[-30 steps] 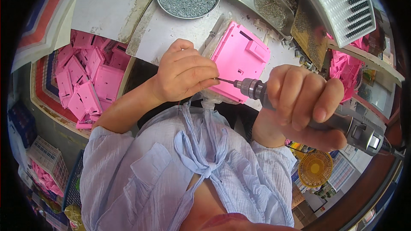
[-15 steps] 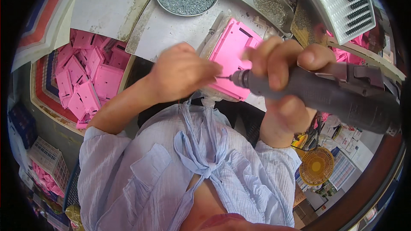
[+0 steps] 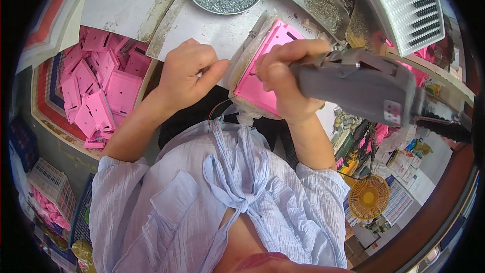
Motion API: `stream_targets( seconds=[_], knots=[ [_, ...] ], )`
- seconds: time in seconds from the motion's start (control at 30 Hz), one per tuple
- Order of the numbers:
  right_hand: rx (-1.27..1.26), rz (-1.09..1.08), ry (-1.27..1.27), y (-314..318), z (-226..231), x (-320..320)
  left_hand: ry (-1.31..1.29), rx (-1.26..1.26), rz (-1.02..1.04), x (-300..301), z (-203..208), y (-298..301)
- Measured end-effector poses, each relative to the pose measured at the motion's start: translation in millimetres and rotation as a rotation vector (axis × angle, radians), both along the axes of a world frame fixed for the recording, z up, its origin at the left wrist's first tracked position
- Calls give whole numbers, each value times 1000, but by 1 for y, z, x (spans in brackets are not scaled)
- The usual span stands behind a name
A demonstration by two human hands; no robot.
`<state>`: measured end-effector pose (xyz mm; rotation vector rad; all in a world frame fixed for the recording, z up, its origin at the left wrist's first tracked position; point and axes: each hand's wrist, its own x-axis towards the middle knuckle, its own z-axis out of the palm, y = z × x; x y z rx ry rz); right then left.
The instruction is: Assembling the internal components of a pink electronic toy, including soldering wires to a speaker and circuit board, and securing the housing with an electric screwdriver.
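A: Change at left hand (image 3: 189,73)?
B: Drawn back from grey cylindrical power screwdriver (image 3: 356,81); fingers curled, cannot tell contents.
A: And right hand (image 3: 289,78)?
B: Wrapped around screwdriver, above flat pink plastic panel (image 3: 254,90) at edge of white worktop (image 3: 227,30).

– How does the case (image 3: 252,88) lie?
– Flat at the counter's (image 3: 227,35) near edge, slightly askew, pink, with a dark slot (image 3: 292,36) toward its far end.
– And the driver (image 3: 348,83)?
– Grey, aloft, its bit toward the counter's left edge, over the case; contact is unclear.
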<state>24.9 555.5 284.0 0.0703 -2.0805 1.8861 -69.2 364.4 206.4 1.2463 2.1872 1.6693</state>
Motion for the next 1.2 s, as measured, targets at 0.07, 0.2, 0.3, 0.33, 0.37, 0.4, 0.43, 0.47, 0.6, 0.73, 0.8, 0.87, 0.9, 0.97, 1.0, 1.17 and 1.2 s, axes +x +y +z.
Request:
stream_targets(
  seconds=[0.07, 0.2, 0.3, 0.33, 0.37, 0.4, 0.43, 0.47, 0.6, 0.73, 0.8, 0.87, 0.9, 0.97, 1.0, 1.17, 1.2],
  knots=[
    [109, 9, -12, -1, -2, 5, -82, -46, 22, 6, 8, 4],
    [207, 87, 42, 0, -9, 4, 66, -8, -18, 9, 3, 5],
    [190, 151, 62, 5, -12, 1, 158, 36, -44, 13, 0, 9],
    [140, 134, 77, 5, -10, 1, 174, 64, -47, 16, -2, 11],
    [93, 120, 92, 6, -7, 2, 194, 95, -51, 17, -1, 13],
    [3, 78, 111, 5, 1, 2, 193, 96, -51, 17, 0, 16],
    [-97, 67, 114, 2, 16, 1, 193, 97, -52, 19, 3, 18],
    [-197, 53, 123, -1, 32, 1, 190, 94, -58, 22, 5, 18],
    [-375, 112, 127, -6, 37, 9, 176, 94, -82, 27, 6, 19],
    [-395, 105, 124, -8, 35, 14, 207, 114, -103, 25, 6, 21],
    [-398, 99, 128, -10, 32, 18, 225, 66, -168, 23, 7, 18],
    [-419, 141, 153, -8, 24, 21, 231, -30, -282, 18, 12, 13],
    [-399, 135, 152, -9, 21, 24, 203, -20, -300, 14, 17, 14],
    [-329, 83, 134, -20, 14, 29, 150, 0, -337, 5, 32, 18],
    [-278, 38, 116, -26, 10, 30, 180, -88, -394, 5, 30, 19],
    [-20, 113, 183, -29, -5, 27, 343, -303, -499, 3, 23, 22],
    [12, 140, 216, -28, -8, 26, 318, -304, -481, 5, 23, 21]
  ],
)
